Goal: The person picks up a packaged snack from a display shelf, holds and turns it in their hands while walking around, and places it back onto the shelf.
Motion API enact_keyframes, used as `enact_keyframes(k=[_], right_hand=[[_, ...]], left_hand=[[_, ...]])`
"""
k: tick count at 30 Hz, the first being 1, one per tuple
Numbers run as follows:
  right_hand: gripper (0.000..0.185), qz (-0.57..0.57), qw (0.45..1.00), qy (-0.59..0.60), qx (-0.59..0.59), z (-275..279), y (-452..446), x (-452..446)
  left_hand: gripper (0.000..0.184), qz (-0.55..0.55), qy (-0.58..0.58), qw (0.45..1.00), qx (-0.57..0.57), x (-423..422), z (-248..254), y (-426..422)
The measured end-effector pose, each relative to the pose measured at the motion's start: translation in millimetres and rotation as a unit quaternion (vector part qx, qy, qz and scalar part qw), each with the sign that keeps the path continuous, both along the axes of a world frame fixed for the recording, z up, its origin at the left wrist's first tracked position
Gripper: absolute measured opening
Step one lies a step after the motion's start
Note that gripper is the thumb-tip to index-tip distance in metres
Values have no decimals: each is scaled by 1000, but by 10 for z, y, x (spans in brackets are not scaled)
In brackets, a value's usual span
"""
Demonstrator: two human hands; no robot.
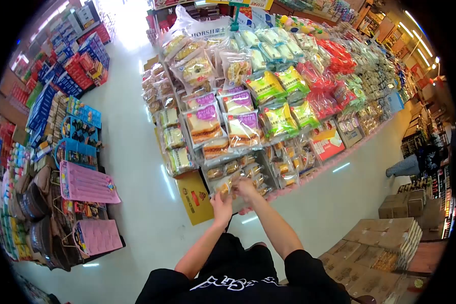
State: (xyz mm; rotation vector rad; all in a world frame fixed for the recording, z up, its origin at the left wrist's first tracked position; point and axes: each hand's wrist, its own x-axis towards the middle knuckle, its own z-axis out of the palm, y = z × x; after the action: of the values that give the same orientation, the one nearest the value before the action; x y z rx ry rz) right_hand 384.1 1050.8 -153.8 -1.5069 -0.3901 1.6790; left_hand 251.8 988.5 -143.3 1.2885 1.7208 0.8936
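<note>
One packet [223,188] grasped by left hand [221,203], not yet released; right hand [245,188] at 3 o'clock, grip unclear; packaged rolls [232,167] still rowed, 1 o'clock.

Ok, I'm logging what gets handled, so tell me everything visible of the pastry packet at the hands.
The pastry packet has a shiny, clear wrapper like plastic film, showing golden-brown contents. The left hand grips its lower part; the right hand is close on its right, contact unclear. It is at the near end of a display bin of similar packets. Print and seal are too small to tell.
</note>
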Motion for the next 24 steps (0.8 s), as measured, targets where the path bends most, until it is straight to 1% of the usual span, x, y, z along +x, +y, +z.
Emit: enact_keyframes(k=[1, 2, 3, 4, 5, 6, 7, 8, 9, 10, 11, 12, 13, 14, 15, 16, 18, 19, 20, 21, 22, 23, 24], right_hand=[[15, -17, 999, -15, -24, -172, 81, -45], [15, 1, 999, -12, -41, -290, 137, -52], [16, 17, 998, -10, -55, -445, 186, -41], [15, 9, 998, -51, -48, -1243, 234, -29], [14, 23, 995, -85, -40, -1597, 229, -21], [12, -75, 993, 13, -85, -547, 231, -149], [13, -31, 991, -87, -101, -863, 290, -143], [13, -44, 989, -93, -109, -1175, 295, -132], [12, -56, 994, -52, -79, -1041, 276, -137], [12, -73, 989, -80, -103, -853, 266, -168], [17, -11, 983, -168, -73, -1126, 241, -159], [28, 79, 949, -283, -112, -771, 230, -139], [36, 86, 936, -331, -89, -708, 212, -178], [32, 98, 940, -310, -107, -918, 237, -204], [30, 108, 918, -367, -104, -968, 235, -263], [28, 118, 893, -422, -103, -974, 286, -265], [28, 168, 888, -421, -75, -590, 341, -225], [28, 194, 885, -418, -63, -560, 336, -219], [31, 235, 869, -434, -39, -535, 365, -215], [33, 276, 850, -449, -14, -716, 369, -233], [36, 315, 829, -463, 11, -819, 398, -239], [38, 302, 843, -444, 2, -724, 424, -230], [40, 288, 859, -423, -8, -532, 414, -234]], left_hand=[[42, 13, 25, 999, -20, 61, 9, 65], [42, 11, -81, 995, -52, 67, -19, 150], [42, 5, -187, 979, -83, 50, -54, 266], [42, -3, -290, 950, -115, 62, -50, 379], [38, 23, -291, 946, -138, 96, 54, 446], [36, 33, -294, 945, -142, 117, 134, 492], [34, 43, -299, 942, -144, 144, 205, 540], [32, 53, -304, 940, -147, 179, 262, 586], [31, 60, -297, 943, -136, 188, 117, 610], [30, 66, -288, 947, -125, 173, -169, 631], [29, 73, -281, 950, -113, 156, -325, 679], [30, 88, -293, 941, -146, 125, -276, 736], [31, 104, -305, 930, -178, 97, -210, 788], [31, 135, -319, 922, -171, 93, -337, 819], [30, 166, -333, 914, -165, 92, -523, 834], [30, 152, -323, 917, -180, 75, -684, 832], [32, 124, -299, 923, -210, 53, -927, 871], [28, 154, -344, 892, -249, 54, -843, 908], [25, 183, -387, 857, -287, 39, -756, 912], [22, 212, -427, 817, -325, 48, -680, 948], [21, 207, -437, 812, -327, 29, -845, 1013], [20, 202, -446, 807, -331, -27, -1171, 1045], [19, 196, -452, 802, -337, -54, -1349, 1037]])
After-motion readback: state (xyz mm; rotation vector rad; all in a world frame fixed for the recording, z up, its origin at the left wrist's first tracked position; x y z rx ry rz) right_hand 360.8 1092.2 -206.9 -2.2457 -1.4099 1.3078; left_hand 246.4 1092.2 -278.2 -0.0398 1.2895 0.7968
